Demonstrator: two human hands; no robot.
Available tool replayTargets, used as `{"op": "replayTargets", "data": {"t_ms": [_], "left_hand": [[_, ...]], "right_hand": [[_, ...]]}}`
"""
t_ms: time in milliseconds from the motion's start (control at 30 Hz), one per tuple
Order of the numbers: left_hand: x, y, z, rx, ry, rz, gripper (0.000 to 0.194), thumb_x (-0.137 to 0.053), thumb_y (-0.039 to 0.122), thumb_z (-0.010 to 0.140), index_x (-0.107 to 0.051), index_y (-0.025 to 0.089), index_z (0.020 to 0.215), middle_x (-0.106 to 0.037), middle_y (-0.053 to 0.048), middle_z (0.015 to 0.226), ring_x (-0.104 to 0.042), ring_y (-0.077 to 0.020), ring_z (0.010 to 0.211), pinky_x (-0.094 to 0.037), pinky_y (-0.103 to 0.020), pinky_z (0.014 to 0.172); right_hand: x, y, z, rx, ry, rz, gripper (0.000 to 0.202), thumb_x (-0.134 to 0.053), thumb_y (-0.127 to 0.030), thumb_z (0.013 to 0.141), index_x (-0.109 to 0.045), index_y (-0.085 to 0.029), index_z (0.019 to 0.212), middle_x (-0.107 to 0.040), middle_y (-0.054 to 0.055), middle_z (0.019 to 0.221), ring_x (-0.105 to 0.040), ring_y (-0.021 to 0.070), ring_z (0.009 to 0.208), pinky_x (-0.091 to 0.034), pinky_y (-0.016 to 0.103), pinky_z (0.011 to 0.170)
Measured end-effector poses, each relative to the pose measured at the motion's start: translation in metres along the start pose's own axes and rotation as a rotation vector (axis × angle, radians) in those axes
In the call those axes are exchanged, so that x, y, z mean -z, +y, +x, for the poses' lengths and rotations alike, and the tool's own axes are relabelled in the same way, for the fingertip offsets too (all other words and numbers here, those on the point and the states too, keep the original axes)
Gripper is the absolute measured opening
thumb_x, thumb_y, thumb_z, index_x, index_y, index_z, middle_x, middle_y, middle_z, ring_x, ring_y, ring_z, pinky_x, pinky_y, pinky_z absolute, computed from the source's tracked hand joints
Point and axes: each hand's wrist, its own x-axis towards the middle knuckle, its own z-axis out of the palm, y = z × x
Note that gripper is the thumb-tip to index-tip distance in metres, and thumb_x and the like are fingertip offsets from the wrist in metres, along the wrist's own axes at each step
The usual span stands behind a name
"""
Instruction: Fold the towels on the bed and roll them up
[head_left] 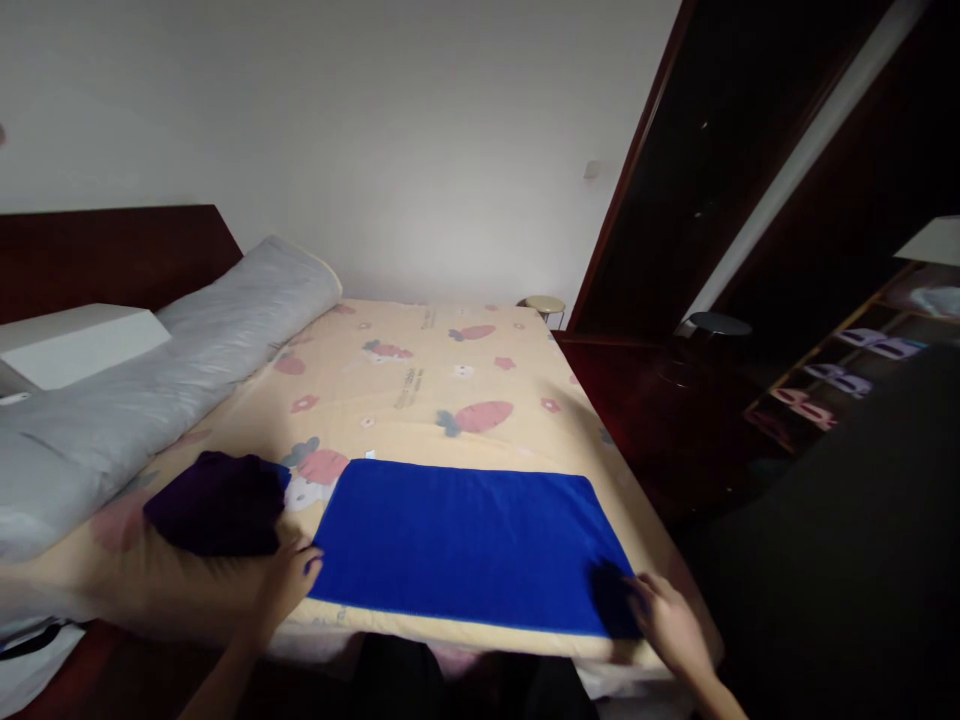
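Both grips pinch the flat blue rectangular towel [465, 545]: left hand [289, 580] and right hand [671, 625] at its lower corners; best kept level and taut.

We see our own two arms coming in from the bottom edge. The left hand [289, 580] and the right hand [671, 625] are both bare, with no gloves, rings or watch visible. Both forearms are uncovered as far as the edge shows them, so no sleeve appears. The fingers [309, 566] are slim, their nails too dim to make out.
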Motion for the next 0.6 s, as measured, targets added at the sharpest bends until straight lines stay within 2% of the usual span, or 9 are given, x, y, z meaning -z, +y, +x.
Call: {"op": "replayTargets", "data": {"t_ms": [100,167,233,267,333,433,500,567,600], "left_hand": [[-0.041,0.108,0.023,-0.053,-0.016,-0.017,0.05,-0.038,0.02,0.087,-0.057,0.025,0.133,-0.068,-0.006,0.123,-0.061,-0.0198,0.111,-0.047,-0.033,0.096],[-0.072,0.18,0.032,-0.114,-0.072,-0.048,0.058,-0.032,0.015,0.089,-0.039,0.023,0.146,-0.052,-0.006,0.146,-0.045,-0.0178,0.134,-0.04,-0.033,0.106],[-0.093,0.219,0.033,-0.173,-0.148,-0.051,0.057,-0.03,0.022,0.094,-0.028,0.027,0.151,-0.039,-0.003,0.155,-0.034,-0.0175,0.143,-0.032,-0.038,0.114],[-0.098,0.22,0.03,-0.165,-0.192,-0.035,0.056,-0.031,0.028,0.095,-0.027,0.03,0.151,-0.035,-0.001,0.157,-0.031,-0.0184,0.144,-0.03,-0.042,0.115],[-0.098,0.181,0.018,-0.058,-0.243,0.025,0.054,-0.031,0.038,0.096,-0.029,0.034,0.149,-0.033,-0.001,0.157,-0.03,-0.0219,0.145,-0.027,-0.049,0.116],[-0.08,0.064,-0.009,0.217,-0.157,0.122,0.057,-0.029,0.046,0.094,-0.033,0.029,0.149,-0.033,-0.006,0.157,-0.031,-0.0274,0.144,-0.029,-0.057,0.112],[-0.064,-0.007,-0.025,0.227,-0.1,0.149,0.057,-0.033,0.045,0.091,-0.043,0.026,0.144,-0.04,-0.008,0.153,-0.037,-0.0307,0.141,-0.034,-0.058,0.11],[-0.052,-0.043,-0.032,0.124,-0.069,0.115,0.054,-0.038,0.045,0.089,-0.053,0.026,0.138,-0.047,-0.007,0.149,-0.042,-0.0306,0.138,-0.039,-0.052,0.108],[-0.048,-0.044,-0.03,0.091,-0.033,0.107,0.052,-0.039,0.044,0.089,-0.056,0.026,0.135,-0.049,-0.006,0.148,-0.041,-0.0302,0.139,-0.039,-0.05,0.109]], "right_hand": [[-0.035,-0.116,0.03,0.093,0.002,0.084,0.046,-0.036,-0.029,0.089,-0.063,-0.022,0.126,-0.063,0.011,0.13,-0.06,0.0241,0.117,-0.048,0.041,0.098],[-0.064,-0.194,0.045,0.126,-0.058,0.138,0.051,-0.031,-0.025,0.093,-0.049,-0.026,0.14,-0.048,0.007,0.147,-0.047,0.0218,0.133,-0.042,0.043,0.105],[-0.087,-0.239,0.053,0.17,-0.133,0.17,0.053,-0.027,-0.024,0.096,-0.037,-0.027,0.147,-0.038,0.005,0.153,-0.036,0.0192,0.141,-0.037,0.043,0.11],[-0.094,-0.243,0.053,0.188,-0.166,0.17,0.052,-0.027,-0.028,0.097,-0.035,-0.028,0.148,-0.036,0.005,0.154,-0.033,0.0192,0.142,-0.035,0.044,0.112],[-0.095,-0.212,0.046,0.161,-0.186,0.133,0.051,-0.032,-0.039,0.097,-0.038,-0.028,0.146,-0.035,0.006,0.154,-0.031,0.0219,0.143,-0.032,0.047,0.113],[-0.078,-0.1,0.021,-0.071,-0.085,0.024,0.059,-0.031,-0.052,0.094,-0.041,-0.025,0.146,-0.034,0.009,0.154,-0.03,0.0266,0.143,-0.031,0.054,0.112],[-0.065,-0.025,0.002,-0.177,-0.06,0.006,0.063,-0.025,-0.055,0.093,-0.035,-0.026,0.148,-0.033,0.008,0.155,-0.029,0.0254,0.144,-0.032,0.055,0.112],[-0.056,0.017,-0.01,-0.213,-0.092,0.011,0.065,-0.025,-0.057,0.092,-0.035,-0.027,0.149,-0.034,0.007,0.155,-0.03,0.0252,0.143,-0.032,0.055,0.111],[-0.053,0.022,-0.011,-0.226,-0.085,0.005,0.065,-0.025,-0.058,0.091,-0.036,-0.027,0.148,-0.035,0.007,0.155,-0.03,0.026,0.143,-0.032,0.055,0.111]]}}
